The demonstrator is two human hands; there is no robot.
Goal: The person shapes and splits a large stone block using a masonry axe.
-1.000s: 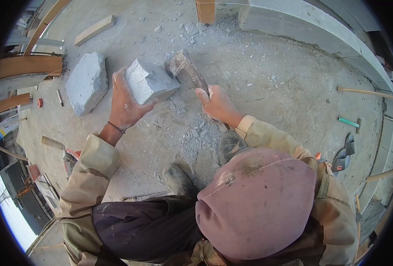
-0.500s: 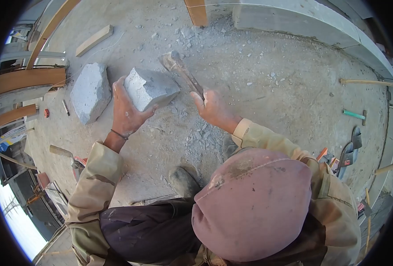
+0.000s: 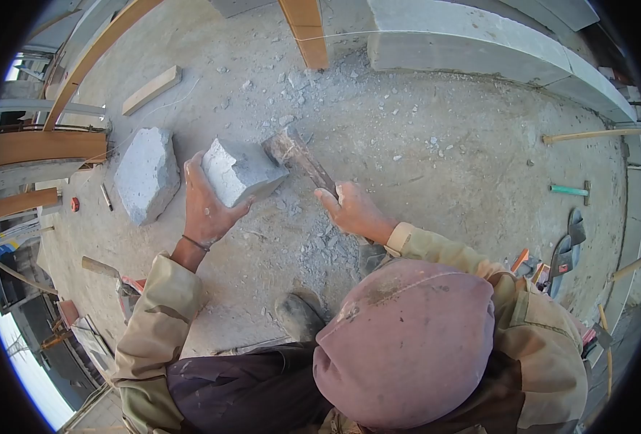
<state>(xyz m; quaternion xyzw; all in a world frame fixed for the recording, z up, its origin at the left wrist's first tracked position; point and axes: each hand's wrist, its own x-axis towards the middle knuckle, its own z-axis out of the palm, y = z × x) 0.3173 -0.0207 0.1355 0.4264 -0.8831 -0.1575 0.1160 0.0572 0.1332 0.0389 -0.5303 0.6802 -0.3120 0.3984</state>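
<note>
A broken grey concrete block (image 3: 244, 170) with a rough white face rests on the ground, its right part close to the tool. My left hand (image 3: 210, 211) grips its left and near sides, fingers along one edge and thumb along another. In my right hand (image 3: 356, 211) is the wooden handle of a dusty hatchet (image 3: 291, 150), whose head is at the block's right edge; whether it touches is hard to tell. A second rough concrete chunk (image 3: 147, 176) lies just left of my left hand.
Concrete chips (image 3: 327, 249) litter the ground near my boot (image 3: 298, 316). A wooden offcut (image 3: 152, 90) lies beyond the chunks. At right are a green-handled hammer (image 3: 572, 189) and sandals (image 3: 568, 246). A long block wall (image 3: 472, 54) curves along the back.
The hatchet has come down from above the block to its right edge. The whole view has shifted, so the ground appears lower. My left hand keeps its grip.
</note>
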